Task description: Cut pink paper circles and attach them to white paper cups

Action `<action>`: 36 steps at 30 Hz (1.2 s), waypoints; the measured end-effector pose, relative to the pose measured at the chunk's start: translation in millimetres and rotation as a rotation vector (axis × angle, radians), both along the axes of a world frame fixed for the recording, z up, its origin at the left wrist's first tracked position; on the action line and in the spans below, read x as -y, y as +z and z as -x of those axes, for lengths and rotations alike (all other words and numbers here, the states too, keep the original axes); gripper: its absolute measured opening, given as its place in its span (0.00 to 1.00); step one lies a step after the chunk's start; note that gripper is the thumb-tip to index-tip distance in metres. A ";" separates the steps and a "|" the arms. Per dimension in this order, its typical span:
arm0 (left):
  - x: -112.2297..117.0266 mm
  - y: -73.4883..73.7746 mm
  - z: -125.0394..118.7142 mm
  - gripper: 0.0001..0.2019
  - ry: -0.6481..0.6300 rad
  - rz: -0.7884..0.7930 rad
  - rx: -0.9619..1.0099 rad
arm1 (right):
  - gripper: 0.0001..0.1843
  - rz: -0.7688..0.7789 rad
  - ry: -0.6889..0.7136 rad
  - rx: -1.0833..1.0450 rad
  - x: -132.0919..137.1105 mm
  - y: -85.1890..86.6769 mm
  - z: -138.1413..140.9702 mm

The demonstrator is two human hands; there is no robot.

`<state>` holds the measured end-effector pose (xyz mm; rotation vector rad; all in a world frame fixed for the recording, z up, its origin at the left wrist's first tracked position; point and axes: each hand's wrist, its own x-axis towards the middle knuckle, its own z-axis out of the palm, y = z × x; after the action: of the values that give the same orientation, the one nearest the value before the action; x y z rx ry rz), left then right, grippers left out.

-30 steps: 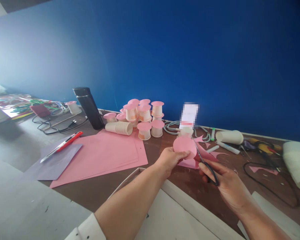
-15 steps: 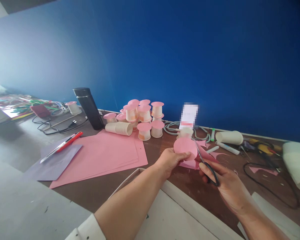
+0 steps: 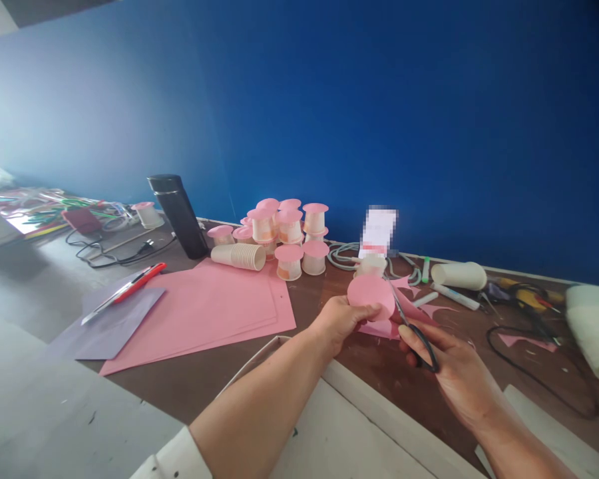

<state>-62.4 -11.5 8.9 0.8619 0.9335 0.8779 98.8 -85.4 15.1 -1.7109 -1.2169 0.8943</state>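
Pink paper disc (image 3: 371, 297) is in the left hand (image 3: 339, 320), held up above the brown wooden table (image 3: 379, 364), right of centre in the view. Grip: thumb pressed on the disc's lower front edge, fingers behind it, so it is pinching the disc. A paper cup (image 3: 371, 265) shows just behind the disc's top edge; can't tell if the two are joined.

Right hand (image 3: 454, 372) is closed around the black handles of the scissors (image 3: 410, 326). The blades run up to the disc's right edge and look close together. Pink offcuts (image 3: 379, 327) lie on the table under the disc.

Around:
- pink paper sheets (image 3: 204, 309) stacked flat to the left, lavender sheet (image 3: 110, 322) beside them with a red utility knife (image 3: 126, 290) on top
- cluster of cups capped with pink discs (image 3: 289, 233) at the wall
- sleeve of nested paper cups (image 3: 238, 255) on its side just left of the cluster
- black thermos flask (image 3: 178, 214) upright, next to the sleeve
- white paper cup on its side (image 3: 458, 274) right of the hands, markers near it
- black cable (image 3: 539, 376) looped at far right
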 end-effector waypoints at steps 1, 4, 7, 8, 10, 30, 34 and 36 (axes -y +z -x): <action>0.3 0.6 0.1 0.13 0.000 -0.002 0.000 | 0.26 -0.001 0.003 0.002 0.1 -1.0 -0.7; 0.9 2.3 0.5 0.12 -0.006 -0.008 -0.003 | 0.27 0.000 0.004 -0.017 0.5 -4.7 -3.0; 0.7 2.4 0.5 0.13 -0.003 0.000 -0.006 | 0.26 0.001 -0.003 -0.047 0.7 -7.6 -4.3; 0.5 1.9 0.4 0.14 -0.001 0.004 -0.003 | 0.26 0.000 -0.004 -0.056 0.8 -7.9 -4.2; -0.1 0.5 0.1 0.14 -0.001 0.007 0.006 | 0.26 0.005 -0.004 -0.072 0.9 -6.9 -2.9; -3.9 -6.3 0.2 0.21 -0.013 0.027 0.018 | 0.25 0.019 -0.007 -0.054 2.3 6.0 3.5; -4.3 -8.0 0.1 0.21 -0.013 0.023 0.016 | 0.26 0.002 -0.004 -0.037 0.9 6.1 2.2; -4.4 -8.5 0.2 0.21 -0.019 0.033 0.003 | 0.27 0.006 0.003 -0.022 0.0 5.6 1.2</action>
<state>-62.5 -7.1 0.4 0.8400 0.9331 0.8448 97.6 -85.4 20.7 -1.7000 -1.2041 0.9165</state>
